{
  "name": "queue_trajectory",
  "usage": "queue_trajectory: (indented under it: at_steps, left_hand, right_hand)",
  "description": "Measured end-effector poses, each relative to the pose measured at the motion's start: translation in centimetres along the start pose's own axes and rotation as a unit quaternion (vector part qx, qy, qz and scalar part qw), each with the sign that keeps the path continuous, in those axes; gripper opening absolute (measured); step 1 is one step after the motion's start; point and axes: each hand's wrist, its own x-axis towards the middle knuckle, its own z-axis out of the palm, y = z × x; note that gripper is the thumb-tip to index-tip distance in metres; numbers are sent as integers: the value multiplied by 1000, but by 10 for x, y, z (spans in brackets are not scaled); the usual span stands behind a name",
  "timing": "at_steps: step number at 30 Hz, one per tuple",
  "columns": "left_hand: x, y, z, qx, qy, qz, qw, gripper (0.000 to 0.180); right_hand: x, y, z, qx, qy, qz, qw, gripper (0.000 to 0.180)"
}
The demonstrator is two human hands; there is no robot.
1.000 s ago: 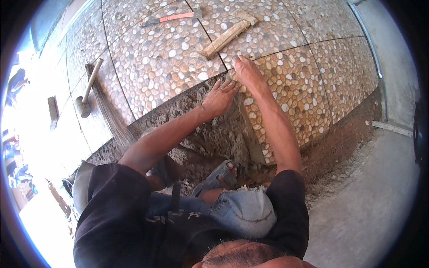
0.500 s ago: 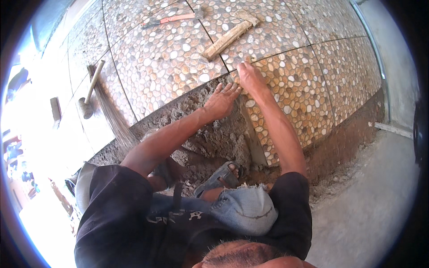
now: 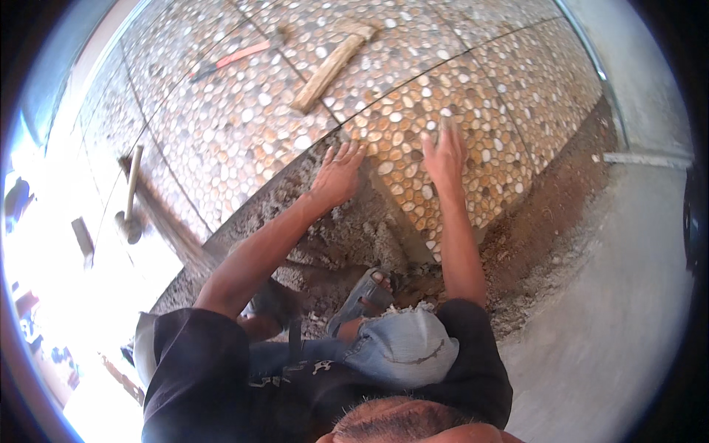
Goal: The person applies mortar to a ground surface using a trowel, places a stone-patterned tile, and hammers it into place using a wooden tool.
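Observation:
My right hand lies flat, fingers apart, on a pebble-mosaic tile at the near edge of the paved area. Just left of it, my left hand rests with spread fingers at that tile's left edge, where it meets the grey mortar bed. Neither hand holds anything. I am squatting, and my sandalled foot stands on the mortar below the tile.
A wooden block and a red-handled tool lie on the laid pebble tiles farther off. A hammer, a broom and a small block lie at the left. Bare concrete and loose dirt are on the right.
Both hands have shifted a little nearer along the tile's left edge. The right hand now presses flat on the pebbles instead of touching the tile's far edge.

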Motion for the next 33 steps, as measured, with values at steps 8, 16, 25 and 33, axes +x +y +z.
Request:
queue_trajectory:
  at_steps: [8, 16, 25, 33]
  left_hand:
    - [4, 8, 4, -10, 17, -3, 1000, 63]
    - [2, 18, 8, -21, 42, -7, 999, 63]
    - [3, 14, 13, -53, 74, 2, 996, 65]
    - [0, 11, 16, -55, 68, -8, 996, 65]
  right_hand:
    - [-26, 67, -4, -75, -77, 121, 987, 65]
    - [-24, 76, -8, -83, -77, 91, 989, 66]
    - [-19, 68, -14, -53, -99, 126, 986, 66]
    - [-21, 75, -6, -77, -65, 70, 992, 66]
